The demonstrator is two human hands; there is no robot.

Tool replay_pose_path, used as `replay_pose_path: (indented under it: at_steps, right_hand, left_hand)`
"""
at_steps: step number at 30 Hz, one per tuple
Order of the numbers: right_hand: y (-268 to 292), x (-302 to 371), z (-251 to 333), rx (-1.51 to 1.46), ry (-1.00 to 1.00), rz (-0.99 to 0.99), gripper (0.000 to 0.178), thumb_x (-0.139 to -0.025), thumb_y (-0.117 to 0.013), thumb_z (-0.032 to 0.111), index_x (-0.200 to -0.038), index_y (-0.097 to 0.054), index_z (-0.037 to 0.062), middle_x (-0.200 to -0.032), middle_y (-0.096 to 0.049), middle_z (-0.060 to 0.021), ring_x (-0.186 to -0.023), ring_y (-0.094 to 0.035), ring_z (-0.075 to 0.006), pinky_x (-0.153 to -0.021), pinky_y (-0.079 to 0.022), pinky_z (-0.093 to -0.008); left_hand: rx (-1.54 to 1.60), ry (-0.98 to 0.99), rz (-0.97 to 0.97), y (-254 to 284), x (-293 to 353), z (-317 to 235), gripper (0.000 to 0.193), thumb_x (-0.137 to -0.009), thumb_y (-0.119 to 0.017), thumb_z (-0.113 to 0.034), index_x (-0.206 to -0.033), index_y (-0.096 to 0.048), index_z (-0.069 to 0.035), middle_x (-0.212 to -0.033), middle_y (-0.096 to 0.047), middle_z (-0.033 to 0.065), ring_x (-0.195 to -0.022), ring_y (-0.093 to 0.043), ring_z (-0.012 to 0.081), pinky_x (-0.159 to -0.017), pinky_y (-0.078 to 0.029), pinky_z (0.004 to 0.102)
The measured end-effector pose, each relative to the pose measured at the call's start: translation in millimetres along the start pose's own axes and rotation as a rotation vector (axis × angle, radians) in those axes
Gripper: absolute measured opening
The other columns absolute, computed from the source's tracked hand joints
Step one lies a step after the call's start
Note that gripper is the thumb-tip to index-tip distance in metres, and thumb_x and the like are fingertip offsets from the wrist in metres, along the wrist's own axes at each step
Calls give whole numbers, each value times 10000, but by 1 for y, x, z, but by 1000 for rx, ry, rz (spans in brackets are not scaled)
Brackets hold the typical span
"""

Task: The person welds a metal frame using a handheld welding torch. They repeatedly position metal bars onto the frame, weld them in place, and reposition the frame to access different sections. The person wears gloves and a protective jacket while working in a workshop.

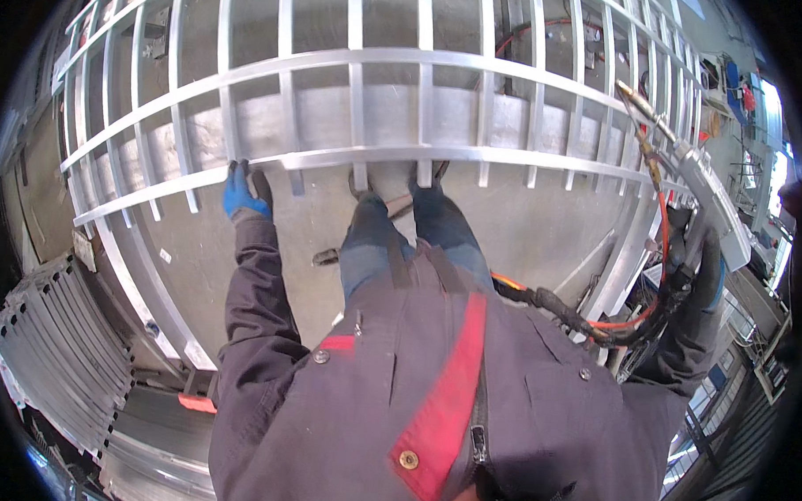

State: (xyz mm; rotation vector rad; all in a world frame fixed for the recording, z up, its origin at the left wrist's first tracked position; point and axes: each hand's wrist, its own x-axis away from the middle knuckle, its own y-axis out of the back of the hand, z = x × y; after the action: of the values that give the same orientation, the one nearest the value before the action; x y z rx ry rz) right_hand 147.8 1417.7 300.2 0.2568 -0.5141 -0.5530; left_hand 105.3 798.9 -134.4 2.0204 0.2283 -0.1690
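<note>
A silver aluminum railing panel (395, 153), with long rails and many crossing bars, spans the space in front of me. My left hand (247, 194), in a blue glove with dark fingers, is at the panel's near rail, left of my legs. Its fingers lie over the rail, with the thumb beside them. On the right, my right hand (681, 235) is closed around a welding gun (705, 195), mostly hidden behind the gun's grey body. The gun's brass-coloured nozzle (638, 100) points up and left, above the panel's right end.
A dark cable bundle (584, 320) and an orange-red hose (665, 226) run from the gun past my waist. Metal supports (147, 299) stand under the panel's left end. Stacked metal profiles (62, 353) lie at lower left. Grey floor (530, 233) shows around my feet.
</note>
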Motion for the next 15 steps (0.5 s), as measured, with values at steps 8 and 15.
replay_pose_path:
  at_steps: [8,15]
  right_hand:
    - [64,-61,-15,66,43,340,566,-1056,-545,486,-1194,-631,-56,-700,-600,-25,-580,-540,-89,-499,-386,-228]
    - [87,-67,-39,-89,127,421,596,-1035,-568,502,-1202,-628,-67,-742,-612,-40,-603,-560,-108,-544,-426,-232]
  left_hand:
    - [55,205,116,21,138,-104,303,-985,-663,-209,-1195,-707,5,-1163,-724,240,-1060,-703,404,-960,-551,446]
    - [200,250,319,18,124,-191,355,-999,-657,-242,-1239,-694,16,-1194,-724,253,-1076,-725,361,-965,-568,424]
